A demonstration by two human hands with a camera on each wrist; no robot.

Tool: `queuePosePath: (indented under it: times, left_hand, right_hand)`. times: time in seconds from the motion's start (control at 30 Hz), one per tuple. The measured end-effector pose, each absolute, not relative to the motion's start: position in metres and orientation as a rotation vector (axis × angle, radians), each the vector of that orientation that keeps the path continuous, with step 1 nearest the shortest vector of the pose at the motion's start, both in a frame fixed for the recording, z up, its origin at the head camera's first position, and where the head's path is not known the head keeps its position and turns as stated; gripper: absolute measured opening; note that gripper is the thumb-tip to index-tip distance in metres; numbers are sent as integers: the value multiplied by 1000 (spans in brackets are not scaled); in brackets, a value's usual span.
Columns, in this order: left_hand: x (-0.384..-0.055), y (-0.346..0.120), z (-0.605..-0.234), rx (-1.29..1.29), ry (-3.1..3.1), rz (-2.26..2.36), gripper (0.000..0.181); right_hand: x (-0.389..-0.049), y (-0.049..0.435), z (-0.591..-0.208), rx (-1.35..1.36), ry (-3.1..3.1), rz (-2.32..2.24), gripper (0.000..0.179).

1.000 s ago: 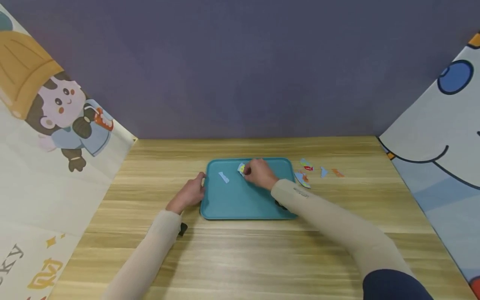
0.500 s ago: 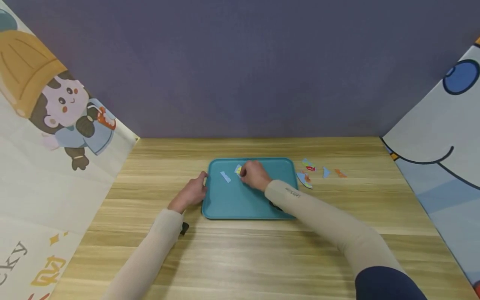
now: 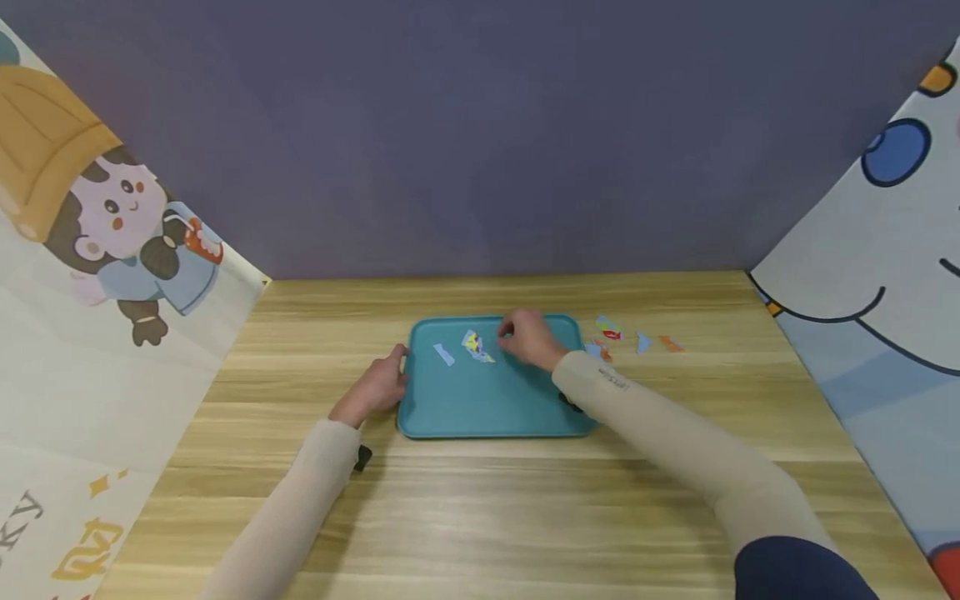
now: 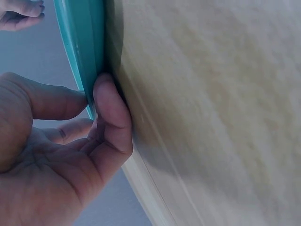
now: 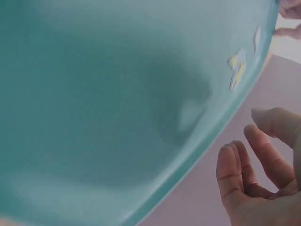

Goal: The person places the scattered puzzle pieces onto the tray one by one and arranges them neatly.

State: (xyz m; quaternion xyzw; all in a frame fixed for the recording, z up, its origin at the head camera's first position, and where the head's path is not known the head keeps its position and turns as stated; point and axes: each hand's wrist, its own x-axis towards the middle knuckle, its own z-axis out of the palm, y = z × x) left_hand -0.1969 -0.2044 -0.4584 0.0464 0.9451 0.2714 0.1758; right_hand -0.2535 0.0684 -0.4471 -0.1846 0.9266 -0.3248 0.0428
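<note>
A teal tray (image 3: 487, 408) lies on the wooden table. My left hand (image 3: 375, 386) grips its left rim, thumb (image 4: 61, 102) on one side and curled fingers on the other, in the left wrist view. On the tray are a pale blue strip (image 3: 444, 355) and, right of it, a cluster of flat yellow-and-white pieces (image 3: 472, 341) that look like jigsaw pieces. Just right of these pieces, my right hand (image 3: 528, 337) hovers over the tray. Its thumb and fingers (image 5: 270, 155) are loosely bent and apart in the right wrist view, with nothing between them.
Right of the tray lie several flat pieces: a green-and-red one (image 3: 610, 332), a blue-and-orange one (image 3: 598, 351) partly behind the right sleeve, a blue one (image 3: 643, 342) and an orange one (image 3: 671, 343). A dark blue-grey panel (image 3: 480, 167) rises behind the table.
My right hand has let go of a yellow-and-white piece and moved right, baring the cluster on the tray. The left hand has kept its grip on the rim.
</note>
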Motion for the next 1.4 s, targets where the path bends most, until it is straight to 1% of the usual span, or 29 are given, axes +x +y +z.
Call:
queuePosePath:
  times: [0.2, 0.4, 0.6, 0.8, 1.07, 1.4]
  left_hand:
    - [-196, -206, -457, 155, 2681, 774, 47]
    - [-194, -206, -456, 171, 2687, 766, 46]
    - [-195, -208, -459, 178, 2685, 762, 45]
    - [-196, -208, -460, 179, 2681, 761, 47]
    - [-197, -209, -459, 189, 2704, 729, 45]
    - [-198, -208, -461, 174, 2697, 733, 44]
  right_hand:
    - [-258, 99, -436, -430, 2821, -1052, 14]
    - [-259, 134, -428, -372, 2847, -1037, 22]
    - [-257, 166, -432, -202, 2823, -1164, 26]
    - [-253, 192, -437, -146, 2843, -1134, 28]
    - [-251, 214, -446, -73, 2861, -1036, 28]
    - [-257, 221, -465, -52, 2893, -997, 32]
